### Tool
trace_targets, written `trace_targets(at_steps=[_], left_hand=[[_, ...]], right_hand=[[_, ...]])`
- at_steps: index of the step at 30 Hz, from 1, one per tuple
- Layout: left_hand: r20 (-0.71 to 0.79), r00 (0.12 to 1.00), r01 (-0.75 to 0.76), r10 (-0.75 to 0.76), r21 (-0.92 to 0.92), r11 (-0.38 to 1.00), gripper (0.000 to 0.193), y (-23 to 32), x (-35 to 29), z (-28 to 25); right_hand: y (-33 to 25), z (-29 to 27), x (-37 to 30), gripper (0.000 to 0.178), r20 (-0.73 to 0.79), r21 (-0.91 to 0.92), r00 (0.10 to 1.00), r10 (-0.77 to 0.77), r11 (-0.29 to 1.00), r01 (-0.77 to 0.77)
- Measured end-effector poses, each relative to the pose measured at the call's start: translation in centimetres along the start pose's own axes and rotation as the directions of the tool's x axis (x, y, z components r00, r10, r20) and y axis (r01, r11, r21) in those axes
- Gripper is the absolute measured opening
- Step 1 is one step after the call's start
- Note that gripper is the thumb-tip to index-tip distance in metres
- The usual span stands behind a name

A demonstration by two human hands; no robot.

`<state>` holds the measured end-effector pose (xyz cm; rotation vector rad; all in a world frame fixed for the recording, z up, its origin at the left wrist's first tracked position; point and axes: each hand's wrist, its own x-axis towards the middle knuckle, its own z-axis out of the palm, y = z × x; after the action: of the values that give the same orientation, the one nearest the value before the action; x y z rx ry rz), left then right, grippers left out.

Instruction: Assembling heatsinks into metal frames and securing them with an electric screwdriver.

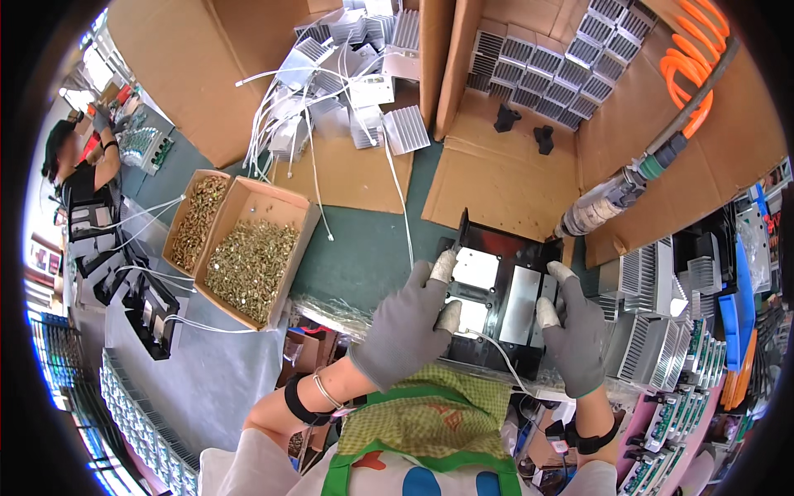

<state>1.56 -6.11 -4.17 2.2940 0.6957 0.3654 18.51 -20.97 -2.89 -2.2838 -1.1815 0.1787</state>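
Fingers parted, our left hand and right hand hold the black housing by opposite sides; it lies on the surface, right of the box of brass-coloured bits.

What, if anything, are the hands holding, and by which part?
A shallow, rectangular black housing bearing silvery rectangular metal plates: grey-gloved left hand at its left edge, grey-gloved right hand at its right edge.

The black frame looks glossy, its plates smooth, shiny metal; the gloves are matt grey cloth, the boxes matt cardboard, the counter smooth green.
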Motion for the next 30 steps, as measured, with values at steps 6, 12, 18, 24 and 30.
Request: trace_targets(at_steps=[6, 12, 18, 24, 30], left_hand=[[0.031, 0.999, 0.024, -0.024, 0.000, 1.000, 0.048, -0.9, 0.1, -3.2], [-0.153, 0.924, 0.367, -0.349, 0.607, 0.705, 0.033, -12.2, -1.1, -13.0], [0.102, 0.960, 0.170, -0.259, 0.519, 0.837, 0.038, -16.9, -3.6, -15.2], [-0.173, 0.899, 0.410, -0.402, 0.017, 0.912, 0.020, -19.0, -6.1, -14.5], [0.042, 0.840, 0.119, -0.542, -0.987, 0.106, 0.024, -19.0, -5.7, -17.2]], right_hand=[[1.3, -1.1, 1.0, 0.062, -0.359, 0.254, 0.927, 0.105, 0.967, -0.011], [9.6, 0.1, 6.9, 0.070, -0.150, 0.694, 0.986, 0.073, 0.718, 0.053], [12.5, -1.0, 13.9, 0.038, 0.183, 0.977, 0.982, 0.037, -0.115, -0.178], [4.3, -2.8, 10.5, 0.062, 0.145, 0.868, 0.967, -0.208, 0.496, -0.024], [9.6, -0.3, 8.9, 0.062, -0.071, 0.688, 0.979, -0.192, 0.701, 0.188]])
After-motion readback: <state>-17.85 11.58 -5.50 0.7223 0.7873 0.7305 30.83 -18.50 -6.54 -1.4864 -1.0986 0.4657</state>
